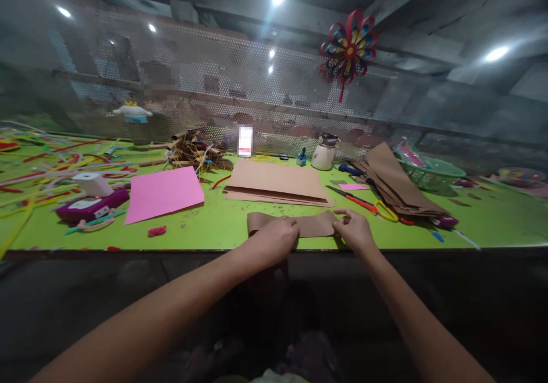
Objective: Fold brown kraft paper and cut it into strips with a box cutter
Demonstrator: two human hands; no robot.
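Note:
A strip of brown paper (pixel 314 226) lies at the table's near edge, its left end curled over. My left hand (pixel 278 237) is closed on the strip left of its middle, with the fingertips partly hidden. At the strip's right end, my right hand (pixel 353 229) pinches the paper between thumb and fingers. Just beyond both hands, larger folded brown sheets (pixel 278 180) lie flat. A pair of scissors with yellow and orange handles (pixel 385 210) rests to the right of my right hand.
Pink paper (pixel 165 194), a purple box (pixel 92 206) and a bundle of brown twig-like rolls (pixel 194 152) are on the left. Brown sheets (pixel 394 180) and a green basket (pixel 434 172) occupy the right. A jar (pixel 325 152) stands at the back, before a perforated screen (pixel 274 75).

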